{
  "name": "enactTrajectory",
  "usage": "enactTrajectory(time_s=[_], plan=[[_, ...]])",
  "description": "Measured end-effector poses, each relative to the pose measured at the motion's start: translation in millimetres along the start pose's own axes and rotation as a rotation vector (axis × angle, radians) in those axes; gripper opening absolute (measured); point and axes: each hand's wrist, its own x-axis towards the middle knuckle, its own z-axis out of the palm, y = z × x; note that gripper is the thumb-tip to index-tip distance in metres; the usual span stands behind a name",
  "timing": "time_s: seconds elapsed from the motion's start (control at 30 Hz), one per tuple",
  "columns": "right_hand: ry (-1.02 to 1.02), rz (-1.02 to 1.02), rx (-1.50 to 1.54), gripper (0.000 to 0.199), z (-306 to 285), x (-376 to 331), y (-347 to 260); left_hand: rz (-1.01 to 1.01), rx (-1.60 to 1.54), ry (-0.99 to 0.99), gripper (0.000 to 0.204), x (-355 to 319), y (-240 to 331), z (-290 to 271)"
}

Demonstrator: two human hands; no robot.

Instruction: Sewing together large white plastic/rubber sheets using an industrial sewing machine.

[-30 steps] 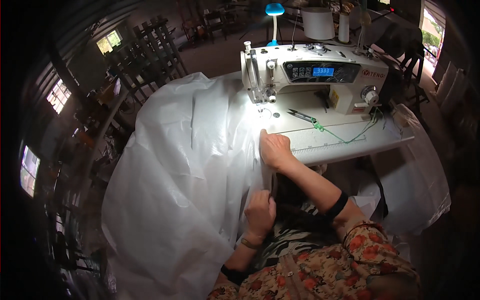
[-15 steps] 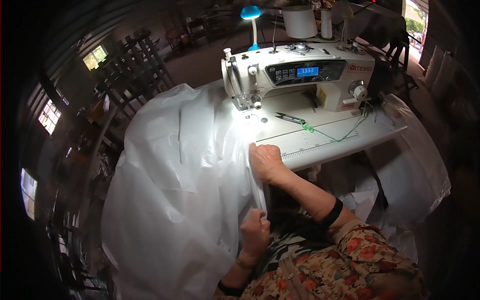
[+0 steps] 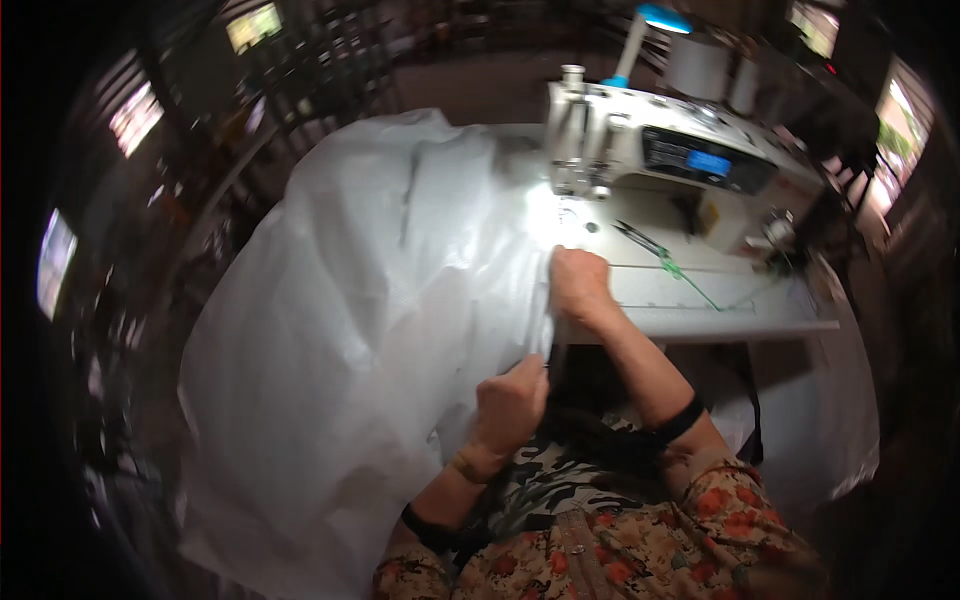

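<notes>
A large sheet of white fabric (image 3: 350, 330) is seen spread over the left part of the table (image 3: 700, 320) and hanging down off its near edge toward 7 o'clock. Its right edge runs as a long line from about 6 o'clock up to 12 o'clock, ending under the needle area of the white sewing machine (image 3: 660, 160).

That edge is pinched by the left hand (image 3: 510, 405), low and off the table, with the fingers pressed together on the cloth. Further up the same edge, at roughly 1 o'clock from the left hand, the right hand (image 3: 580, 285) is laid on the fabric at the table's front, fingers curled down on it; whether the cloth is pinched or only pressed flat cannot be told. The needle lies just beyond the right hand at 12 o'clock, so the right hand is the nearer one to the machine. A green-handled tool (image 3: 665, 262) is seen on the table at 3 o'clock from the right hand, apart from it.
</notes>
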Motion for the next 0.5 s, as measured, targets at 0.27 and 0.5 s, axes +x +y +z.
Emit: enactTrajectory(time_s=[0.27,0.5], plan=[[0.032,-0.018,-0.009,0.015,-6,-5,1,0.057,-0.098,-0.156,0.007,8,-3,-6],[0.044,-0.007,-0.043,0.015,-4,-3,1,0.173,0.068,0.103,0.023,111,-54,2]])
